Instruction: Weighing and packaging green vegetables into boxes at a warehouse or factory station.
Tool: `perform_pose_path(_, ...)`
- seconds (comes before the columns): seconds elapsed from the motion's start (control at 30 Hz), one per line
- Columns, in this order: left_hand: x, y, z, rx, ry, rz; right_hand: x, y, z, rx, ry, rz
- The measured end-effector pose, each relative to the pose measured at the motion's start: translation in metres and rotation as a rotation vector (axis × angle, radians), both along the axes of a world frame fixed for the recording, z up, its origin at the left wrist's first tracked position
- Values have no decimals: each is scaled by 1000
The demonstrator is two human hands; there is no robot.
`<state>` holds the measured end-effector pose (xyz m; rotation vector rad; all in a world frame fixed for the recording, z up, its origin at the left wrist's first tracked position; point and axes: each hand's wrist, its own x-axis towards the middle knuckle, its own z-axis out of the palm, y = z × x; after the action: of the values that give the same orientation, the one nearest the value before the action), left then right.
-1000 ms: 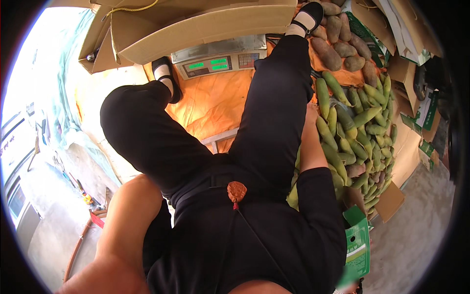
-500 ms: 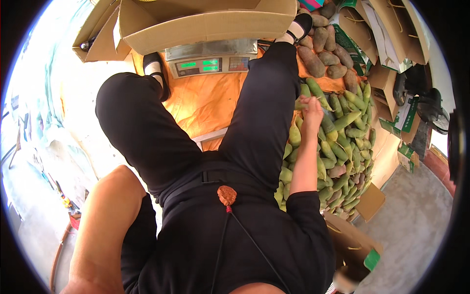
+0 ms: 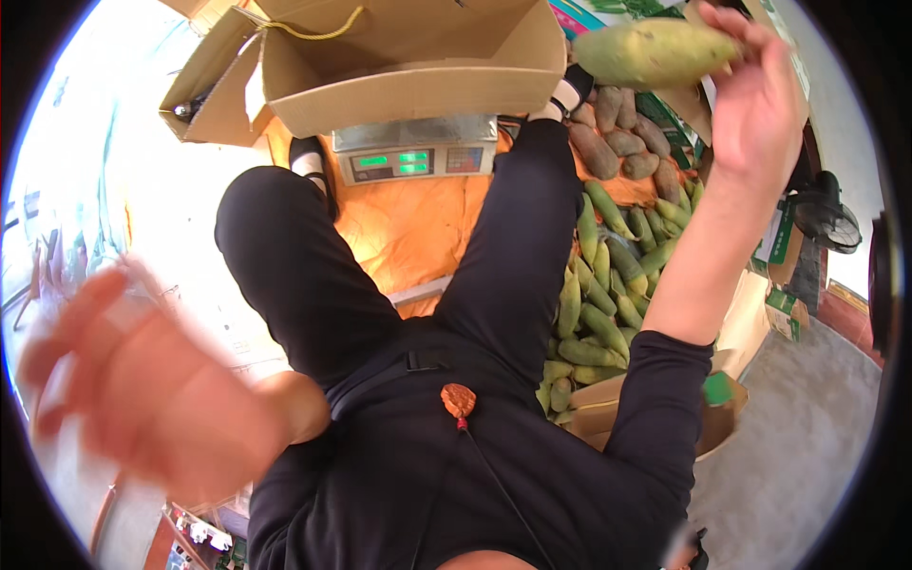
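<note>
My right hand [image 3: 755, 104] is raised at the upper right, its fingers closed round one end of a large green radish [image 3: 655, 52]. The radish lies nearly level, pointing left toward an open cardboard box [image 3: 408, 95]. That box rests on a digital scale [image 3: 418, 152] with lit green displays, between my feet. On the left, my left hand [image 3: 171, 389] is lifted and blurred by motion; its fingers look apart, with nothing seen in them. Below my right forearm lies a heap of green radishes [image 3: 598, 323], partly hidden by the arm.
Reddish-brown, potato-shaped roots [image 3: 622, 142] lie beyond the radishes. Orange sheeting [image 3: 418, 233] covers the floor between my legs. A black fan [image 3: 826, 211] stands at the right. Another cardboard box [image 3: 727, 418] is by my right elbow. The big box has a yellow cord handle [image 3: 313, 36].
My right hand has risen from the heap with a green radish, up beside the box. My left hand has come up into view at the left. The whole view has shifted slightly.
</note>
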<state>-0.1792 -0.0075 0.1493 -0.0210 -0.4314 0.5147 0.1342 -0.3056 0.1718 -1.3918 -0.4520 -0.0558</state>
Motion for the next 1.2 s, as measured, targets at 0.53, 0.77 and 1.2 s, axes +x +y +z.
perform_pose_path(0.53,74,-71,-98,410,1017,-354,32,139,-146,-465,58,204)
perform_pose_path(0.77,78,-79,-110,422,1030,-360,55,143,-182,-1216,-294,331)
perform_pose_path(1.2,153,-66,-129,313,1096,-334,-53,141,-112,-708,-435,15)
